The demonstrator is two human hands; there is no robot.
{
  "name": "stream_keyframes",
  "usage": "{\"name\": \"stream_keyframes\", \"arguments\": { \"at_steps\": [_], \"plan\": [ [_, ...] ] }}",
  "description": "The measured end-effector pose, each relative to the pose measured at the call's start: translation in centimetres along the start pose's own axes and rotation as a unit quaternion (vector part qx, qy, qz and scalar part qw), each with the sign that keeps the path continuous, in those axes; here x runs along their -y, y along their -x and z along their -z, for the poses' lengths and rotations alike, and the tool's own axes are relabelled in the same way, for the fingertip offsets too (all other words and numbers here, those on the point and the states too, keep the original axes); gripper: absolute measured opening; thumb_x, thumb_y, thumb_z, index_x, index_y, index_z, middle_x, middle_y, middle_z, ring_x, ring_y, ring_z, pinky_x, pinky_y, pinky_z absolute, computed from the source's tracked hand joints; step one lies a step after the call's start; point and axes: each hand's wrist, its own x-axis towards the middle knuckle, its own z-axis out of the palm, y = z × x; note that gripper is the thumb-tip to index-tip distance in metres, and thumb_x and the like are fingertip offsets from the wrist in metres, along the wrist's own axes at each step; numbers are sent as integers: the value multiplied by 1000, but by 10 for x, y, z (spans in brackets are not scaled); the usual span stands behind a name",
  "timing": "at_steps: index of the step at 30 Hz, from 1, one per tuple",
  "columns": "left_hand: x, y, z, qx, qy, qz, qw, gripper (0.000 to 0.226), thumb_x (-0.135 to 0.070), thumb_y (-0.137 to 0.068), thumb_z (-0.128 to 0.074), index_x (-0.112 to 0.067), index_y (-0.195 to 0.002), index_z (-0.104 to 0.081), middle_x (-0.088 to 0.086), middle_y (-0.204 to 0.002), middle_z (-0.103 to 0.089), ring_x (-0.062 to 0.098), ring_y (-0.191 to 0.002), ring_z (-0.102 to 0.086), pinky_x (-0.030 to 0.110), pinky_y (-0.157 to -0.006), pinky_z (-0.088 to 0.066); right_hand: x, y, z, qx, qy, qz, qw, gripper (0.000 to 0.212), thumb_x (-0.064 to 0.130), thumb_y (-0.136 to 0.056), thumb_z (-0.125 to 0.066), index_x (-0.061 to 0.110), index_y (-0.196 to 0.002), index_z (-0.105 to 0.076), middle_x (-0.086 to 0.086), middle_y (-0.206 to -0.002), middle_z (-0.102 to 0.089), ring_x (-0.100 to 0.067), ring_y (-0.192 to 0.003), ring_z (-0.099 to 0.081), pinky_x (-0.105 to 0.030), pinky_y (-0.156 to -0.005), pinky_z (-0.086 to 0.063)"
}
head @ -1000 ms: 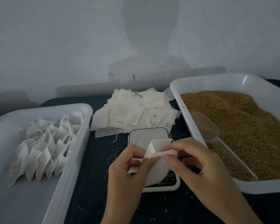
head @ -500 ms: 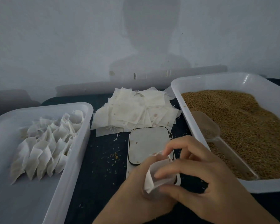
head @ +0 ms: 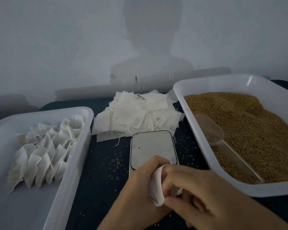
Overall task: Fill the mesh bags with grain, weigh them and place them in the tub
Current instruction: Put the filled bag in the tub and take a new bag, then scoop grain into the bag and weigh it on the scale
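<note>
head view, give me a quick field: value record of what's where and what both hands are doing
left hand: grips the mesh bag
right hand: pinches the same bag
bag position: near edge of the scale, above it
scale plate: bare but for a stray grain
left tub: rows of filled bags
right tub: grain, scoop lying in it
empty bags: piled behind the scale
tabletop: scattered grains
</note>
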Motion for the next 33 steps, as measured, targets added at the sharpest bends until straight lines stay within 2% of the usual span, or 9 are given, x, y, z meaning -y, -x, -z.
{"name": "stream_keyframes", "arguments": {
  "at_steps": [4,7,9,13,15,22,25,30,33],
  "plan": [
    [-7,-5,3,-15,31,22,999,36,-42,-62,-63,-44,-96,-51,-17,-86,-62,1,-73,-61,7,-59,-42,-43,17,50,-267,145,-91,948,31,66,-84,-47,39,-91,-61,21,-67,-65,3,-47,-59,-8,-40,-42],
    [-11,-9,-5,-19,43,20,999,32,-37,-66,-67,-38,-95,-52,-16,-87,-61,0,-72,-59,11,-59,-43,-83,18,82,-112,318,-403,851,41,64,-85,-47,27,-98,-60,13,-84,-63,-3,-71,-62,-22,-65,-55],
    [-13,-12,-9,-5,45,23,999,30,-24,-71,-71,-35,-92,-54,-14,-86,-61,0,-73,-59,11,-60,-43,-107,8,82,-1,330,-472,818,38,61,-86,-53,24,-97,-59,7,-87,-62,-9,-77,-62,-28,-74,-55],
    [-21,-20,-22,27,60,11,998,33,-24,-67,-68,-37,-95,-55,-16,-93,-62,2,-85,-61,10,-67,-43,-118,-5,80,-6,371,-426,825,16,37,-92,-52,32,-78,-46,6,-77,-55,-12,-73,-59,-26,-63,-52],
    [-29,-25,-28,52,82,-4,995,37,-22,-68,-68,-37,-100,-57,-19,-99,-62,1,-90,-60,12,-70,-44,-116,2,100,-38,368,-430,823,10,29,-94,-46,28,-87,-54,3,-74,-58,-12,-66,-61,-26,-60,-54],
    [-42,-37,-43,85,104,-40,990,46,-8,-75,-72,-28,-112,-55,-22,-116,-61,-5,-108,-56,12,-87,-46,-121,9,173,-114,347,-533,764,41,37,-99,-41,4,-116,-58,-6,-86,-61,-17,-73,-59,-26,-63,-46],
    [-43,-37,-48,79,124,-16,989,43,-3,-73,-69,-23,-109,-56,-27,-104,-63,-11,-98,-57,6,-82,-42,-138,-9,165,-122,339,-518,776,35,31,-99,-42,2,-102,-62,-6,-76,-60,-16,-64,-58,-25,-58,-44],
    [-43,-36,-48,93,121,6,988,44,0,-74,-67,-20,-113,-57,-27,-110,-60,-7,-104,-56,7,-83,-43,-162,-37,151,-179,273,-476,816,40,20,-96,-45,23,-135,-51,-9,-109,-64,-25,-92,-64,-40,-88,-53],
    [-43,-36,-47,98,119,4,988,45,-1,-75,-68,-20,-114,-56,-28,-111,-59,-7,-104,-55,8,-81,-43,-171,-30,151,-241,261,-451,819,31,27,-100,-40,20,-125,-57,-10,-106,-66,-24,-89,-64,-36,-75,-51]
  ]
}}
